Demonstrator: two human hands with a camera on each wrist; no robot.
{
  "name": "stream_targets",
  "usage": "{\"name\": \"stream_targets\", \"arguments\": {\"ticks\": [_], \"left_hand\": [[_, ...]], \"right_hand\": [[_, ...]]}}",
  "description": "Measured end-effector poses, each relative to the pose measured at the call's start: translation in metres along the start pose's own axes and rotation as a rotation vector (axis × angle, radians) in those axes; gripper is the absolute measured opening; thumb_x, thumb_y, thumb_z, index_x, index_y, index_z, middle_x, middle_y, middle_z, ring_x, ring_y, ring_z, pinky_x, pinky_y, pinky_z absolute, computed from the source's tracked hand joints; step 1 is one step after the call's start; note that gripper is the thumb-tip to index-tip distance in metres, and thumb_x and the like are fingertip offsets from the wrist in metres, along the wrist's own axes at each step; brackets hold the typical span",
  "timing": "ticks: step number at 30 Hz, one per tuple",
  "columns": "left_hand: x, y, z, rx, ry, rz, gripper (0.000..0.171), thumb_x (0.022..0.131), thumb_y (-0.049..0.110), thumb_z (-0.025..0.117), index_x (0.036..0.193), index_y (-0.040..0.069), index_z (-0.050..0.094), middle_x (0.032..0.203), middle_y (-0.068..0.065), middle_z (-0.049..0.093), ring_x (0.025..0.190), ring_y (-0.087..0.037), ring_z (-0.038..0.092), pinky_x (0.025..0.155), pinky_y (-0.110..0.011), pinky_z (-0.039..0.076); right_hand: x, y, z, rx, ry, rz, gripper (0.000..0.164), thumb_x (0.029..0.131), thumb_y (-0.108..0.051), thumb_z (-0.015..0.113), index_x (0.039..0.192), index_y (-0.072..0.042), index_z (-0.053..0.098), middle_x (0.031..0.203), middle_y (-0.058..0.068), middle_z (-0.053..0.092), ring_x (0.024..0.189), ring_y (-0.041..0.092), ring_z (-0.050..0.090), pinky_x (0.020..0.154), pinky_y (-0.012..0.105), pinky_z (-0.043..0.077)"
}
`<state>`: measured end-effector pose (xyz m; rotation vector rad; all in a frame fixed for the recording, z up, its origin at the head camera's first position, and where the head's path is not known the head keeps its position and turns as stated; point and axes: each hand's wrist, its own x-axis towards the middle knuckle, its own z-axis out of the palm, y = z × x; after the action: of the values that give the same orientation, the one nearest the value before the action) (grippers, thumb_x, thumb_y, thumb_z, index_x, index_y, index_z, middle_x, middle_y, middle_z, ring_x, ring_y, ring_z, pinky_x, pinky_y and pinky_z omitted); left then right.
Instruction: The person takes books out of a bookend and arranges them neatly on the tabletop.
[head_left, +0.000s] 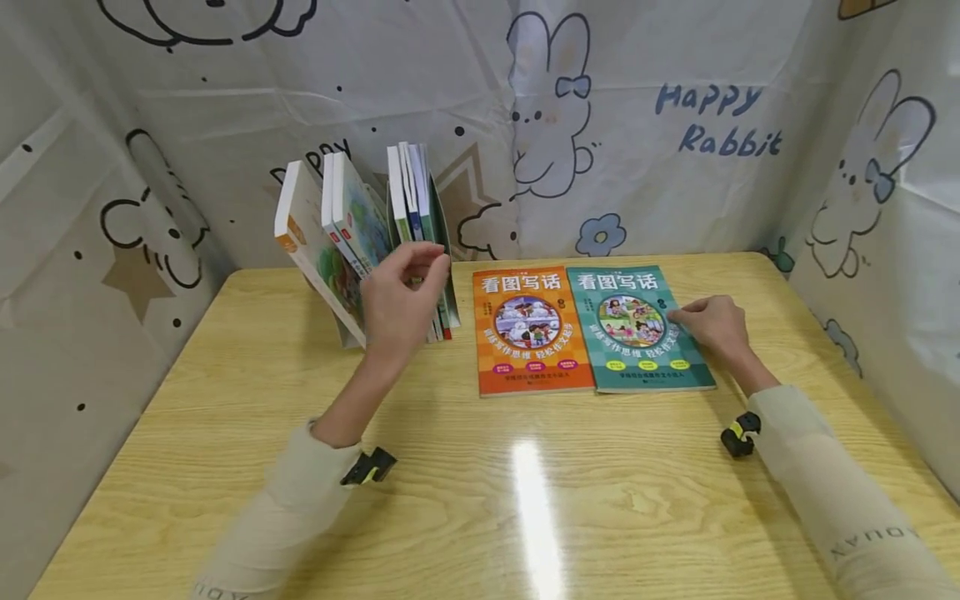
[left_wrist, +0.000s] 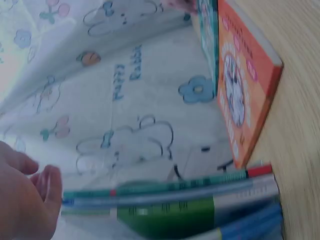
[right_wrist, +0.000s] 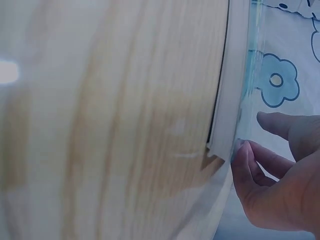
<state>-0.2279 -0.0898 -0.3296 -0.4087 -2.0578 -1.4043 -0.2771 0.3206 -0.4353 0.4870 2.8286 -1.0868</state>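
In the head view my left hand (head_left: pixel 405 292) is raised in front of the upright books, its fingers loosely bent and holding nothing. Behind it is a group of thin upright books (head_left: pixel 412 196), whose spines (left_wrist: pixel 165 210) also show in the left wrist view. My right hand (head_left: pixel 716 325) touches the right edge of a teal book (head_left: pixel 637 367) lying face up on the table. In the right wrist view, the right hand's thumb stands apart from its fingers, and the fingertips (right_wrist: pixel 242 150) meet the book's edge. An orange book (head_left: pixel 525 371) lies beside the teal one.
Thicker upright books (head_left: pixel 303 208) lean at the back left of the wooden table (head_left: pixel 450 500). A white cloth (head_left: pixel 645 200) with rabbit drawings hangs behind and at both sides. Light reflects off the table's middle.
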Motion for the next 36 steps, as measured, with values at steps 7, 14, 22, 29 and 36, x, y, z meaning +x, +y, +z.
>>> {"name": "stream_targets", "arguments": {"ticks": [7, 14, 22, 29, 36], "left_hand": [[0.012, -0.014, -0.055, 0.054, 0.4, 0.061, 0.021, 0.092, 0.002, 0.066, 0.112, -0.005, 0.067, 0.104, -0.009, 0.062, 0.095, -0.016, 0.058, 0.082, -0.022, 0.05], [0.016, -0.044, -0.086, 0.201, 0.406, -0.094, 0.048, 0.094, 0.01, 0.066, 0.14, 0.003, 0.052, 0.129, -0.014, 0.052, 0.115, -0.018, 0.049, 0.1, -0.025, 0.042], [0.013, -0.07, -0.086, 0.191, 0.333, -0.239, 0.037, 0.094, 0.012, 0.069, 0.129, 0.001, 0.064, 0.114, -0.015, 0.067, 0.1, -0.018, 0.064, 0.086, -0.023, 0.054], [0.01, -0.078, -0.08, 0.38, 0.258, -0.125, 0.028, 0.093, 0.009, 0.068, 0.118, -0.004, 0.069, 0.103, -0.018, 0.071, 0.091, -0.024, 0.069, 0.075, -0.027, 0.057], [0.007, -0.077, -0.075, 0.448, 0.188, -0.159, 0.031, 0.094, 0.011, 0.067, 0.119, -0.007, 0.066, 0.1, -0.022, 0.072, 0.085, -0.03, 0.072, 0.067, -0.031, 0.056]], "right_hand": [[-0.005, -0.002, -0.002, 0.026, 0.009, -0.001, 0.052, 0.101, -0.031, 0.059, 0.128, 0.014, 0.058, 0.13, 0.033, 0.055, 0.103, 0.037, 0.051, 0.079, 0.036, 0.043], [-0.007, -0.001, -0.004, 0.024, 0.019, 0.007, 0.052, 0.102, -0.033, 0.057, 0.128, 0.012, 0.059, 0.127, 0.031, 0.056, 0.101, 0.036, 0.051, 0.074, 0.033, 0.044], [-0.01, 0.001, -0.005, 0.027, 0.007, -0.013, 0.055, 0.101, -0.038, 0.056, 0.129, 0.01, 0.059, 0.123, 0.028, 0.059, 0.099, 0.033, 0.055, 0.078, 0.035, 0.048], [-0.012, 0.004, -0.005, 0.063, 0.014, -0.017, 0.056, 0.102, -0.038, 0.054, 0.131, 0.01, 0.058, 0.128, 0.029, 0.057, 0.105, 0.036, 0.054, 0.086, 0.04, 0.048], [-0.012, 0.003, -0.004, 0.061, 0.021, -0.035, 0.055, 0.103, -0.037, 0.053, 0.131, 0.01, 0.057, 0.127, 0.029, 0.058, 0.103, 0.035, 0.055, 0.084, 0.038, 0.048]]}}
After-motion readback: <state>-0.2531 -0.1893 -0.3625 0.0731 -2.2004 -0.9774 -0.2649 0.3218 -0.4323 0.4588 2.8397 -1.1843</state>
